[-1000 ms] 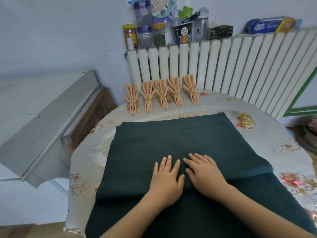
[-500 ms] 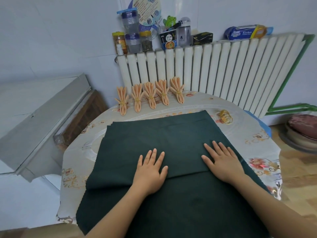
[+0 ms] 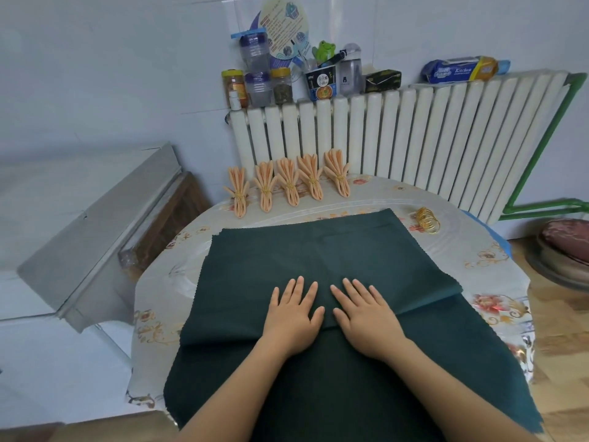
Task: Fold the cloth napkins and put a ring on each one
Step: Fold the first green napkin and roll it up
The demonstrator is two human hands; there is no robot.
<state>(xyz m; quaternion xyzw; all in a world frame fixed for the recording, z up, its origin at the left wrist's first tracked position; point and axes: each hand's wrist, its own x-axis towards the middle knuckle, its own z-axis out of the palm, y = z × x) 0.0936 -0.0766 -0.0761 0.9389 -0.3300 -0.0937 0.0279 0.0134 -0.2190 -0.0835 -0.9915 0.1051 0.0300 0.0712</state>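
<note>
A dark green cloth napkin [image 3: 318,250] lies spread on the round table, its near part folded over so a crease runs across the middle. My left hand [image 3: 291,317] and my right hand [image 3: 366,317] press flat on that fold, side by side, fingers straight and pointing away from me. More dark green cloth [image 3: 350,393] lies underneath and hangs over the near edge. Several orange napkins [image 3: 288,185], folded into fans with gold rings round them, stand in a row at the far edge. A pile of loose gold rings [image 3: 428,220] lies at the far right of the cloth.
The table [image 3: 484,260] has a floral plastic cover. A white radiator [image 3: 414,138] stands behind it with jars, bottles and boxes on top. A grey metal cabinet [image 3: 95,231] is at the left. A stool with a red cushion [image 3: 567,247] sits at the right.
My right hand slid from the right part of the fold back to the middle, beside my left hand. The camera has tilted and shifted slightly.
</note>
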